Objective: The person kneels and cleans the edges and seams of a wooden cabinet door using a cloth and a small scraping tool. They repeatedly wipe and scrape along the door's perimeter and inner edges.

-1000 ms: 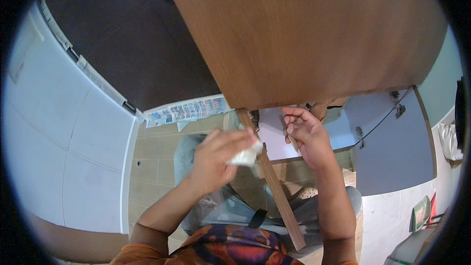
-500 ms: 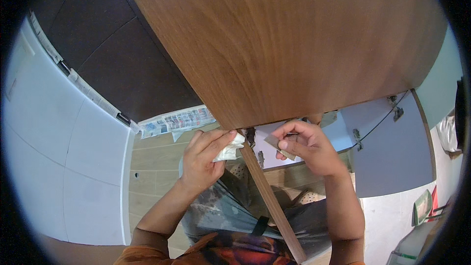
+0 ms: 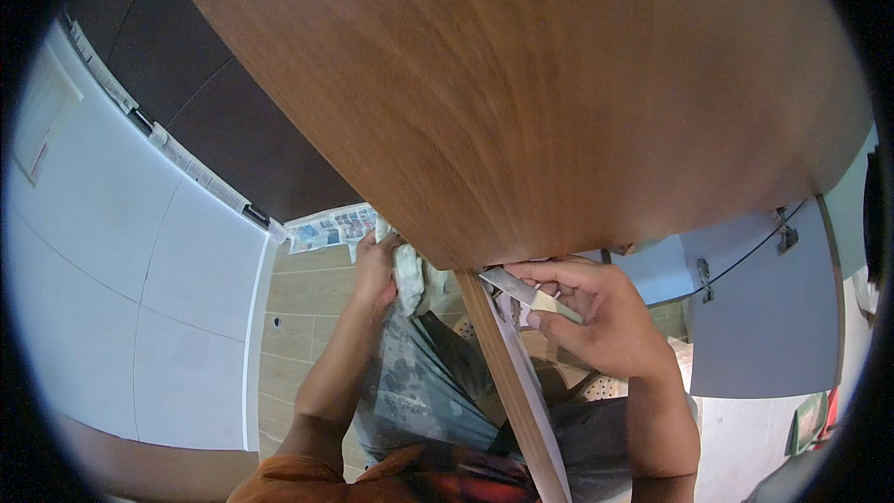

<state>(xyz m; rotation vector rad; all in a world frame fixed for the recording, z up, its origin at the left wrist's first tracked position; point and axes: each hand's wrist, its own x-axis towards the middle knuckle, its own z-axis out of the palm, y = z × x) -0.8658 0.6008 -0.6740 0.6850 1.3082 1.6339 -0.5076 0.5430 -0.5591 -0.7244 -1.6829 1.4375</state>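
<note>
In my right hand (image 3: pixel 605 321) is a scraper (image 3: pixel 510 287) with a grey metal blade and a pale block-like handle, pinched between thumb and fingers. Its blade points left and reaches the upper end of the open door's wood-coloured edge (image 3: pixel 515 382), just below the brown wooden panel (image 3: pixel 521 112). My left hand (image 3: pixel 374 272) is closed on a crumpled white rag (image 3: pixel 408 284) under the panel's left corner. Some of its fingers are hidden by the rag and the panel.
Another cabinet door (image 3: pixel 768 317), with hinges, hangs open on the right. Newspaper (image 3: pixel 335 226) borders the dark panel (image 3: pixel 270 140) at left, near a white panelled surface (image 3: pixel 196 298). My legs (image 3: pixel 419 391) straddle the near door. A green dustpan-like object (image 3: pixel 808 424) lies at far right.
My left hand with the rag has moved left, beneath the panel's corner. My right hand has turned the scraper so its blade meets the door edge. The view has shifted slightly.
</note>
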